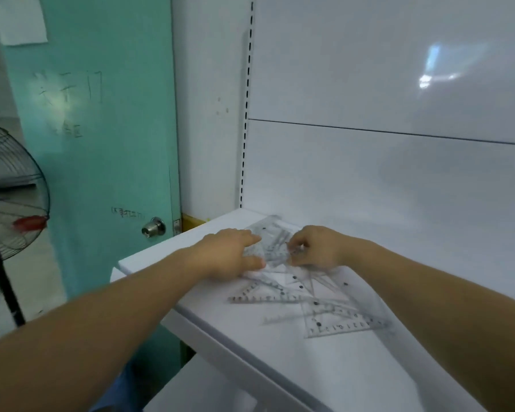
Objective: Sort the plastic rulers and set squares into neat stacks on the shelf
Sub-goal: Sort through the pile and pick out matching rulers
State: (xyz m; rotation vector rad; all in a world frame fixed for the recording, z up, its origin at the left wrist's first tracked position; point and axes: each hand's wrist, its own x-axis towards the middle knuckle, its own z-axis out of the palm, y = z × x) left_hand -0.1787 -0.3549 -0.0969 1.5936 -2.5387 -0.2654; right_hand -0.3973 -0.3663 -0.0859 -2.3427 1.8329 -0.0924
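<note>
Slippage worries me: left fingers [248,238] lie straight on the stack [272,243]; right fingers [295,245] pinch its edge; slick plastic could fan out.

1 head-worn wide-angle view, forward and down, near above the white shelf [339,370], its back panel [399,84] ahead.

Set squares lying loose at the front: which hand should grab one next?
Probably the right hand: the loose set squares lie just beside its wrist. The left hand rests farther away on the ruler bundle.
</note>
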